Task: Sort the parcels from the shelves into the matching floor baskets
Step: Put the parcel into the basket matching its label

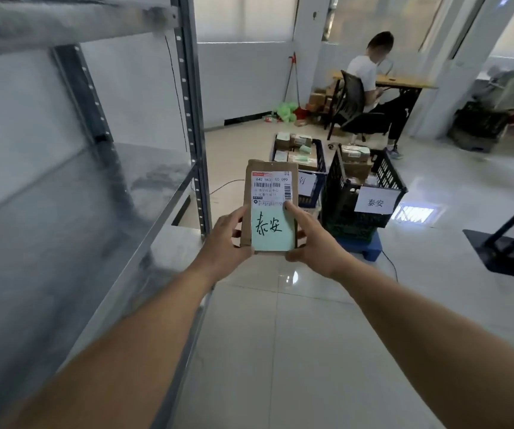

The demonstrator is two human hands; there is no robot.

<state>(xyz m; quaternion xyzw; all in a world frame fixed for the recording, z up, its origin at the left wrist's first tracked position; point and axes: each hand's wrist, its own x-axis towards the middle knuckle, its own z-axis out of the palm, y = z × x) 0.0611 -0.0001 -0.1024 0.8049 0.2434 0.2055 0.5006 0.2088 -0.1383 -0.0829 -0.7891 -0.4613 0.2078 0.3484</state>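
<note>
Back corner of a tiled room around a wooden desk [404,81]

A person [363,71] in a white top sits at the desk's left end on a black mesh chair [350,99], back to the camera. Left of the desk, cardboard boxes [317,100] are stacked on the floor; further left lie green bags [286,111], and a red-handled mop [289,78] leans on the wall. Right of the desk, past a white pillar [457,72], stands a covered heap [509,85]. Well in front of the desk, to the right, is a black metal stand [509,243].
</note>
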